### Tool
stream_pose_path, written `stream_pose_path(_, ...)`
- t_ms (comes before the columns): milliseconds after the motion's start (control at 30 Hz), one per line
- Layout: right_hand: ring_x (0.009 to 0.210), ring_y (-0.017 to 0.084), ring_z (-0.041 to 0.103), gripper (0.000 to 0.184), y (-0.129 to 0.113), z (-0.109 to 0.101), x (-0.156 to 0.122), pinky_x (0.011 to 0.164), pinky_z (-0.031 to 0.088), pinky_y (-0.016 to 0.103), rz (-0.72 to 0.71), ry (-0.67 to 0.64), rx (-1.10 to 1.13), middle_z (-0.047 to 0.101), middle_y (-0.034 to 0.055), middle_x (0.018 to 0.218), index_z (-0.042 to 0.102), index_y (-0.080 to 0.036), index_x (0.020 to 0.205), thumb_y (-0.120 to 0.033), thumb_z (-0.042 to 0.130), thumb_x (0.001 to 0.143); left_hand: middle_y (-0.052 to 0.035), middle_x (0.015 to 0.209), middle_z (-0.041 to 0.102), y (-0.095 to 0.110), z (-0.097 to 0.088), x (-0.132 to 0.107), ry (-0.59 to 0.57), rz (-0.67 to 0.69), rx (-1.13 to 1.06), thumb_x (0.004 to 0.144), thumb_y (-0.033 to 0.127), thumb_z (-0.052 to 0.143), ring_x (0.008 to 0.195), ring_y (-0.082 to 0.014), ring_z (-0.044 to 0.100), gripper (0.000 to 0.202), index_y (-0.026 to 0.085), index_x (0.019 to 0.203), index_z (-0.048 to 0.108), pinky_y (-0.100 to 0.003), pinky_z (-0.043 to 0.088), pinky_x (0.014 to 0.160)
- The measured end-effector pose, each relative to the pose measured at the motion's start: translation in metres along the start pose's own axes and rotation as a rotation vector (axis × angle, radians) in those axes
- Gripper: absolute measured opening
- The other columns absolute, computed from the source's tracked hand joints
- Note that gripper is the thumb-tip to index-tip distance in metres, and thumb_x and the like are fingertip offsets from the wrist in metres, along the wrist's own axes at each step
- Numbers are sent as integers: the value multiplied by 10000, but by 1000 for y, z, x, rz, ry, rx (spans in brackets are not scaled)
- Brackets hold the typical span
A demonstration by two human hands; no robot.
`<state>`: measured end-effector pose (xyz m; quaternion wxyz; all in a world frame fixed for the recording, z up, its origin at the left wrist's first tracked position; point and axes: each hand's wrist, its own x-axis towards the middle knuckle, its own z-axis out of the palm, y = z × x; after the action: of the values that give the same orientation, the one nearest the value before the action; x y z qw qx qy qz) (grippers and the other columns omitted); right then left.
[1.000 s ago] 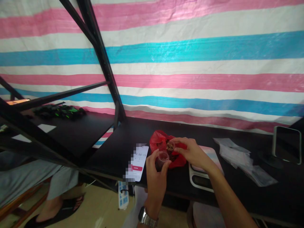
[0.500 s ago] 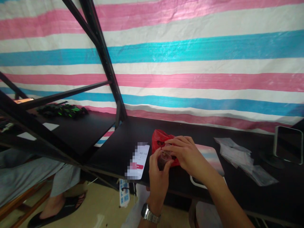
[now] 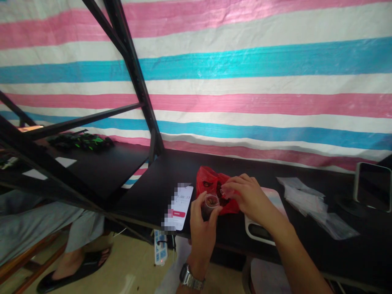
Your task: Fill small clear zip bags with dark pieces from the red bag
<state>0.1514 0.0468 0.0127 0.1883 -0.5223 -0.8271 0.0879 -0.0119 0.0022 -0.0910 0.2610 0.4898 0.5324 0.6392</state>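
Note:
My left hand (image 3: 202,222) is wrapped round a small clear plastic cup (image 3: 211,201) with brown bits inside, held upright at the table's front edge. My right hand (image 3: 246,198) has its fingertips pinched on a small clear plastic lid (image 3: 226,191), just right of the cup and apart from it. Under and behind both hands lies an open red plastic bag (image 3: 206,176) with dark contents, partly covered by the right hand. A white kitchen scale (image 3: 251,236) sits beneath my right wrist, its top half hidden.
A phone (image 3: 183,204) showing a running timer lies left of the bag. To the right are clear zip bags (image 3: 306,202) and a device on a stand (image 3: 372,185). A black metal frame (image 3: 134,81) rises at left; a seated person's leg (image 3: 82,232) shows beyond it.
My right hand has come away from the cup's top to the right with the clear lid, uncovering the brown contents. The left hand with the cup has shifted slightly left.

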Motion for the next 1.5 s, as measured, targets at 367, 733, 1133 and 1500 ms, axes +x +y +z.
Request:
stream_pose_path(367,1128,294,565,411,3,20,8,880,345,419,87,-106,-271,788,89,1203,798,-233,1116,27,623,851,-77,1180,797,-2,-6,-8,-199,-181,-83,876,411,791,1073,-258,778,509,250,1334,638,-420,596,983)
stream_pose_path(733,1163,284,639,338,9,27,8,948,353,406,93,-208,-28,817,74,1145,809,-248,1097,-65,653,859,-96,1170,788,-5,3,1,-104,-234,-287,895,514,764,1093,-241,780,545,223,1313,567,-401,595,999)
stream_pose_path(1133,1189,273,687,361,20,11,4,1107,447,462,169,-45,482,804,60,1251,785,-263,1227,-163,620,923,-86,1230,759,-3,-6,4,-56,-59,-65,858,348,797,1195,-276,726,418,237,1240,671,-459,557,1078)
stream_pose_path(1500,1071,261,602,404,-21,-10,-6,948,362,427,-29,-21,159,796,38,1276,799,-294,1175,-35,607,931,-72,1225,761,-4,1,0,-98,-79,-72,847,317,794,1168,-272,742,516,247,1332,632,-441,583,1038)
